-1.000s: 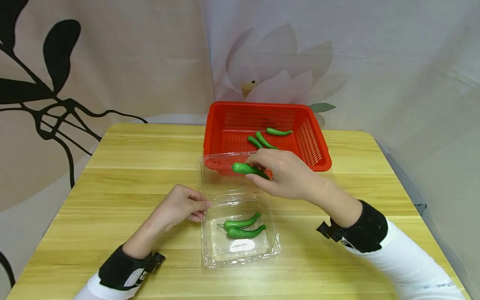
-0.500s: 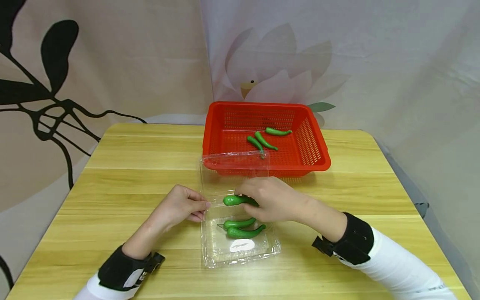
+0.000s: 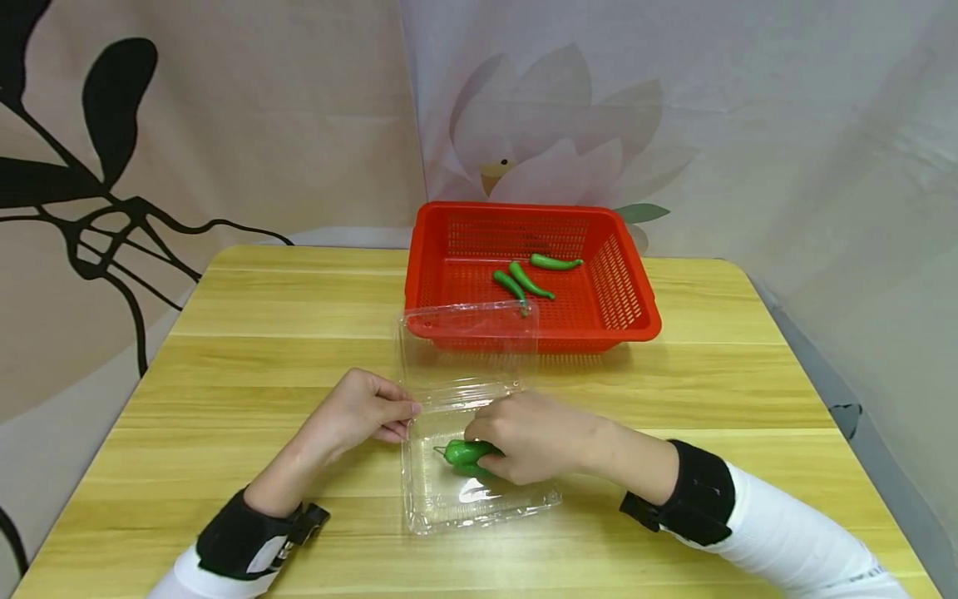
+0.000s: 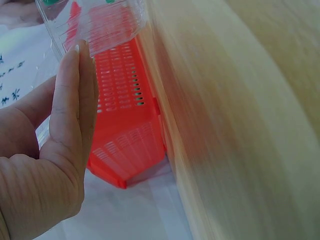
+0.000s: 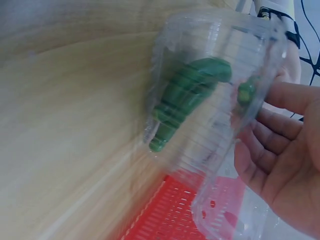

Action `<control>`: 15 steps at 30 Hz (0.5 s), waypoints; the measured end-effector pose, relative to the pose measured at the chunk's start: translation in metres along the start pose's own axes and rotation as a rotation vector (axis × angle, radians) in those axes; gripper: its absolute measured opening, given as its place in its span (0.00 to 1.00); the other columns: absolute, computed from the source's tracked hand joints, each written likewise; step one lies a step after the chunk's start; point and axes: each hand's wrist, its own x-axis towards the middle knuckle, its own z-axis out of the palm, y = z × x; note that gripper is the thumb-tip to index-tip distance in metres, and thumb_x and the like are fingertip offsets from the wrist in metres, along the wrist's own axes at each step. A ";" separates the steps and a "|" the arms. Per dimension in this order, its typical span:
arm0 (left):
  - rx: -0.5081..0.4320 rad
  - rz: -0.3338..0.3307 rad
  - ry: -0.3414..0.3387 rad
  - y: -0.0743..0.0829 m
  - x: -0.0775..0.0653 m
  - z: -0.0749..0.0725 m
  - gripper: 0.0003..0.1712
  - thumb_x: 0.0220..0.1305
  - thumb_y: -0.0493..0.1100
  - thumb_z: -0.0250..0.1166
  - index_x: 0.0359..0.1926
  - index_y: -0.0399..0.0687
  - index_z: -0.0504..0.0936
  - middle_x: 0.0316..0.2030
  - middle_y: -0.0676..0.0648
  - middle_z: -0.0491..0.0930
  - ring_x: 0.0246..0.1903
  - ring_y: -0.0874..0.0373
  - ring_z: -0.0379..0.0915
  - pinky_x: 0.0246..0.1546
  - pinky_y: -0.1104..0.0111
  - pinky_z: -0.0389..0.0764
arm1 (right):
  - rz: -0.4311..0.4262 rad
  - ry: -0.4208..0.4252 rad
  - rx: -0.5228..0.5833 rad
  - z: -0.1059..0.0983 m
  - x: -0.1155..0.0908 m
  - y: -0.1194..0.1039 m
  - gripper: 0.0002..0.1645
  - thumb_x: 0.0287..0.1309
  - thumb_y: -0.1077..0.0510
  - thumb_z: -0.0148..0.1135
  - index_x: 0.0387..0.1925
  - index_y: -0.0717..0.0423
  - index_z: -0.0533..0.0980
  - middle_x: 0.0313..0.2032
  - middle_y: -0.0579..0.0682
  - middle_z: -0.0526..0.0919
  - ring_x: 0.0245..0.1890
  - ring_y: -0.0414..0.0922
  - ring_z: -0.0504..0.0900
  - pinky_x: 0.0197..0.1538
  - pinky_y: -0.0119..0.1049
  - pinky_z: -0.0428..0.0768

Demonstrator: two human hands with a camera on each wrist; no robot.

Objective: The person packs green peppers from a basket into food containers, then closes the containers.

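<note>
Peppers and a clear plastic clamshell container (image 3: 416, 516) lie in front of the person. The left hand (image 3: 370, 408) pinches the container's left edge near the hinge, and its lid (image 3: 449, 362) stands folded back toward the red basket. Over the bottom half, the right hand (image 3: 524, 437) grips a green chili pepper (image 3: 466, 452) with curled fingers, low above the peppers lying there. Those lying peppers (image 5: 192, 90) show through the plastic wall in the right wrist view; in the head view the right hand and held pepper mostly hide them.
A red perforated basket (image 3: 636, 308) stands behind the container, overlapped by the lid in the head view. Several green peppers (image 3: 530, 283) lie on its floor. Both stand on a wood-grain table (image 3: 299, 316), with a printed curtain (image 3: 299, 125) behind.
The right hand has carried the pepper from over the lid, near the basket, down toward the person and into the container's bottom half. The left hand has stayed at the container's edge.
</note>
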 end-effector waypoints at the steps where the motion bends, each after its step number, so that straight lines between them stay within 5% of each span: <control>1: 0.000 -0.001 0.000 0.000 0.000 0.000 0.09 0.69 0.30 0.69 0.44 0.23 0.86 0.32 0.34 0.87 0.26 0.54 0.85 0.34 0.60 0.92 | 0.008 -0.005 0.006 0.001 0.000 0.000 0.08 0.64 0.57 0.70 0.30 0.47 0.78 0.25 0.35 0.72 0.25 0.34 0.69 0.30 0.26 0.73; 15: -0.007 -0.002 -0.006 0.002 -0.002 0.001 0.09 0.69 0.30 0.69 0.44 0.24 0.86 0.32 0.34 0.87 0.26 0.54 0.85 0.36 0.59 0.92 | -0.001 0.021 -0.069 0.013 0.001 0.007 0.17 0.62 0.61 0.69 0.23 0.46 0.72 0.21 0.36 0.67 0.20 0.33 0.62 0.24 0.25 0.67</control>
